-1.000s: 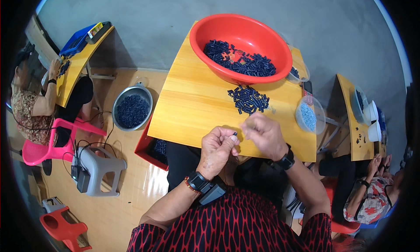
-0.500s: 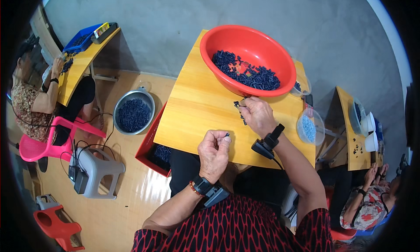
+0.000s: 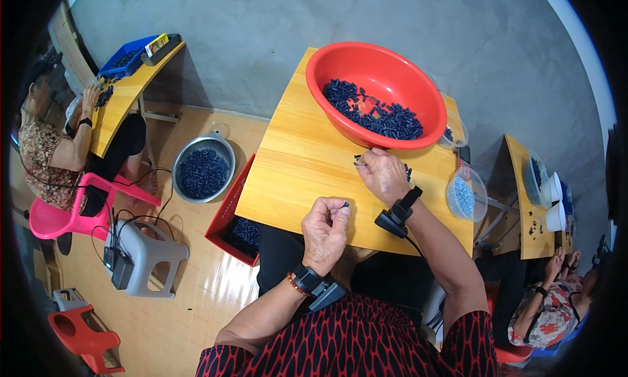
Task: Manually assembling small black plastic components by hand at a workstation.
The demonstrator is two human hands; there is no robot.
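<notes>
My left hand (image 3: 324, 232) is closed in a pinch above the table's near edge, with a small dark piece (image 3: 346, 205) poking out between thumb and forefinger. Over the wooden table (image 3: 294, 141), my right hand (image 3: 384, 175) is lowered, its fingers curled together at the surface; what they hold, if anything, is hidden. Small dark pieces (image 3: 357, 160) lie at its fingertips, and a few more show beside its knuckles. Just beyond it stands a large red basin (image 3: 327, 118), partly filled with short dark blue tube-like pieces (image 3: 396, 123).
A clear tub (image 3: 481, 203) of light blue bits stands at the table's right edge. On the floor to the left are a metal bowl (image 3: 229, 156) and a red box (image 3: 219, 223), both with dark pieces. Two other people sit at side tables, left and right.
My right hand has shifted slightly over the loose pieces, so that some now show on its right. The left hand keeps its pinch on the small dark piece. The whole view has moved a little.
</notes>
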